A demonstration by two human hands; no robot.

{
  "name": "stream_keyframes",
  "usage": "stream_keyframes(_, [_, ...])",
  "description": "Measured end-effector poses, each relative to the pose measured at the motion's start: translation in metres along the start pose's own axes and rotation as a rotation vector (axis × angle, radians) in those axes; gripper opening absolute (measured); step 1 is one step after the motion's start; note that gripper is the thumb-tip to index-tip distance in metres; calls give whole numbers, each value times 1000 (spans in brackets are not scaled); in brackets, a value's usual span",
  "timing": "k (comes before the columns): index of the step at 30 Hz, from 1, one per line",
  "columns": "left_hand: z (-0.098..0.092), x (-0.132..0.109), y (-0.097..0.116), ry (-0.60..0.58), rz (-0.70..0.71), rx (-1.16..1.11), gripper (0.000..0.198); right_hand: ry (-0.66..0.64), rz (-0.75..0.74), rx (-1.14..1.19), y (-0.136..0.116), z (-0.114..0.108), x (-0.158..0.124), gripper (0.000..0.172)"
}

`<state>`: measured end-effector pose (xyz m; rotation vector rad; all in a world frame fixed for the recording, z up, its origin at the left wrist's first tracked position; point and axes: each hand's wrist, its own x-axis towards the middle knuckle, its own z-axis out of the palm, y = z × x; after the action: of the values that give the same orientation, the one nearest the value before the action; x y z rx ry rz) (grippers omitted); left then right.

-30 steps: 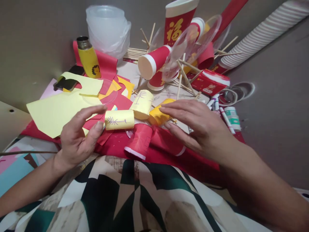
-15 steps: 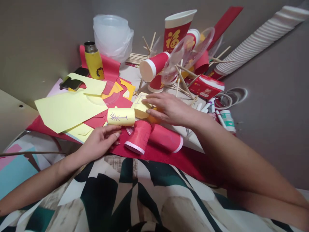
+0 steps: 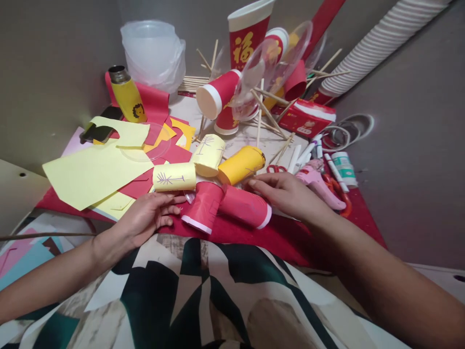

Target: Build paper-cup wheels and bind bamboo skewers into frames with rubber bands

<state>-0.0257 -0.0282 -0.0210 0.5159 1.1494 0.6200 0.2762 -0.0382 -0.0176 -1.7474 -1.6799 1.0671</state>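
Several paper tubes lie in a ring before me: a pale yellow tube with a drawn plant, another pale yellow one, an orange-yellow tube, a red tube with a white rim and a second red one. A bit of clear plastic shows beneath them. My left hand rests at the table edge, fingers apart, its index fingertip by that plastic. My right hand has its fingertips together between the orange-yellow tube and the second red one; what they pinch, if anything, is hidden.
Yellow and red paper sheets cover the left side. Behind stand a yellow bottle, plastic tubs and a structure of red cups and sticks. At right lie a pink glue gun, markers, red-handled scissors and a tissue pack.
My right hand has left the upper pale yellow tube and moved right and down, uncovering the orange-yellow tube. My left hand stays near its place. The view has shifted slightly.
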Motion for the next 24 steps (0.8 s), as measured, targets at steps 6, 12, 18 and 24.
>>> stream_keyframes(6, [6,15,1,-85,80,44,12,-81,25,172,12,-1,12,38])
stream_keyframes(12, [13,25,1,-87,318,-8,23,-167,-74,164,4,1,4,38])
stream_keyframes(18, [9,12,23,-49,531,217,19,158,-203,-14,-29,-29,-25,34])
stream_keyframes(24, [7,10,36,-24,636,344,16,585,-616,-39,-79,-40,-28,10])
